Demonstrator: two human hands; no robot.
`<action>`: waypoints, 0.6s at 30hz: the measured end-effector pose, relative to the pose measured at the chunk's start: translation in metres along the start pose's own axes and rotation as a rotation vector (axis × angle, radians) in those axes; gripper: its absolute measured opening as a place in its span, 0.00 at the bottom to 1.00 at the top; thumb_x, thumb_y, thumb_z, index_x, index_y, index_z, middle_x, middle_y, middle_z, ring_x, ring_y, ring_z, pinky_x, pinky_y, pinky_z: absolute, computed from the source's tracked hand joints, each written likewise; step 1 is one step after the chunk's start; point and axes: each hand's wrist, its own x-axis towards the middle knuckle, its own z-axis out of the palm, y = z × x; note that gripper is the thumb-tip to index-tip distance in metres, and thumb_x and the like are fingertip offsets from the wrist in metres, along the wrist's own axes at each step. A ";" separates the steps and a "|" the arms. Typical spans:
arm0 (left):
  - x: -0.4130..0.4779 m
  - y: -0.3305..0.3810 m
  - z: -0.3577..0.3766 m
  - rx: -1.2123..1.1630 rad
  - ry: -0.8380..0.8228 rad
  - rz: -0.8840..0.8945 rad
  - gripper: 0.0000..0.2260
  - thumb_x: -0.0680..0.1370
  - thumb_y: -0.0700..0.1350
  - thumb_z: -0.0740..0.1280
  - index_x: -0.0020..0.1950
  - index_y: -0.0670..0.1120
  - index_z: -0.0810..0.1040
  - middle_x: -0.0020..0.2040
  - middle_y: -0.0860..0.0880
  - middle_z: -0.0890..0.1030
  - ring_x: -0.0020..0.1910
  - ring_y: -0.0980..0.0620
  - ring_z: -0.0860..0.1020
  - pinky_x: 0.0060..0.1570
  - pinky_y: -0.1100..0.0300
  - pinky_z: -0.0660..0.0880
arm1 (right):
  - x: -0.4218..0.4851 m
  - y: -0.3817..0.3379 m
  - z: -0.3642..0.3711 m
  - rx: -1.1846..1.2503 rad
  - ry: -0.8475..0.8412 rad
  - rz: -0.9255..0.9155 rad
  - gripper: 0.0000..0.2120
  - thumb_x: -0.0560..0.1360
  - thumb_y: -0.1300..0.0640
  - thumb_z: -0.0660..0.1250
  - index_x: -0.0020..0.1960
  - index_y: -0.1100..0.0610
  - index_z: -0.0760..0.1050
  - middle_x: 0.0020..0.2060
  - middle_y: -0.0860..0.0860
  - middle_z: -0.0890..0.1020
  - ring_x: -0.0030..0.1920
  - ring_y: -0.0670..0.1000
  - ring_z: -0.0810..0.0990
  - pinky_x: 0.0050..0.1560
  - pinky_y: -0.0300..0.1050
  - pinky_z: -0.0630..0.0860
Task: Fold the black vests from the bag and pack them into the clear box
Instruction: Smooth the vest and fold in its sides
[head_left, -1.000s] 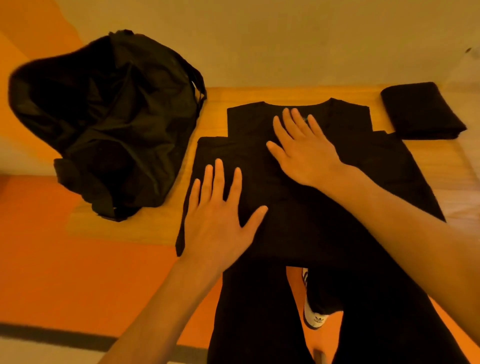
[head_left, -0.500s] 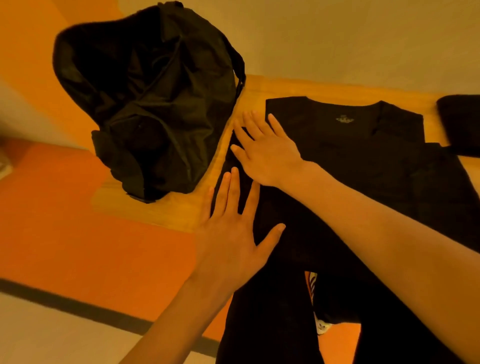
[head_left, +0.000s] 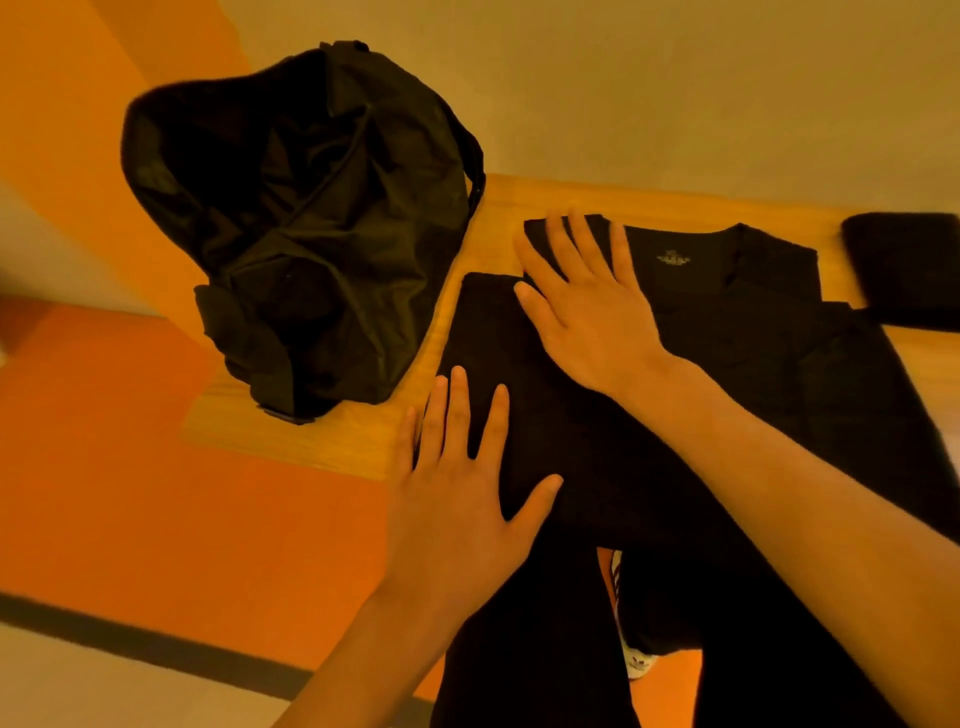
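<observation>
Since a second ago both hands are sliding over to the vest's left side. The right one is leaving the collar centre for the left shoulder.

Nearest me, the left hand is lying flat with fingers spread, gripping nothing and pressing the lower left edge of the black vest.

The vest is lying flat on the wooden table, with its long axis running from me to the wall: hem near, collar far.

Further up, the right hand is also flat and holding nothing, palm on the left shoulder strap.

I'm reading this as both hands lining up along the left edge. The fold would be going rightward, across the long axis, with the left hand nearer the hem corner.

Beyond and left, the bag is sitting just beside the vest. A folded vest is waiting far right. I'm not seeing the clear box.
</observation>
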 end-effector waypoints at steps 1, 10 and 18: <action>0.001 0.002 -0.005 -0.024 -0.006 -0.013 0.39 0.78 0.73 0.41 0.84 0.52 0.52 0.83 0.41 0.46 0.82 0.44 0.40 0.80 0.43 0.46 | -0.022 0.017 -0.004 0.004 0.013 0.059 0.30 0.83 0.40 0.37 0.83 0.50 0.48 0.82 0.58 0.49 0.82 0.57 0.42 0.78 0.60 0.37; 0.110 0.020 -0.022 -0.001 0.012 0.170 0.37 0.78 0.72 0.36 0.83 0.55 0.44 0.83 0.46 0.39 0.82 0.46 0.39 0.79 0.48 0.39 | -0.168 0.160 -0.010 0.045 -0.241 0.502 0.38 0.76 0.29 0.31 0.82 0.43 0.38 0.82 0.51 0.43 0.81 0.50 0.38 0.79 0.58 0.37; 0.130 0.005 -0.012 0.091 -0.122 0.059 0.40 0.75 0.73 0.36 0.83 0.55 0.42 0.83 0.46 0.39 0.82 0.48 0.38 0.80 0.46 0.41 | -0.171 0.174 -0.013 0.039 -0.269 0.545 0.38 0.76 0.31 0.32 0.82 0.44 0.39 0.82 0.53 0.43 0.81 0.52 0.38 0.78 0.57 0.35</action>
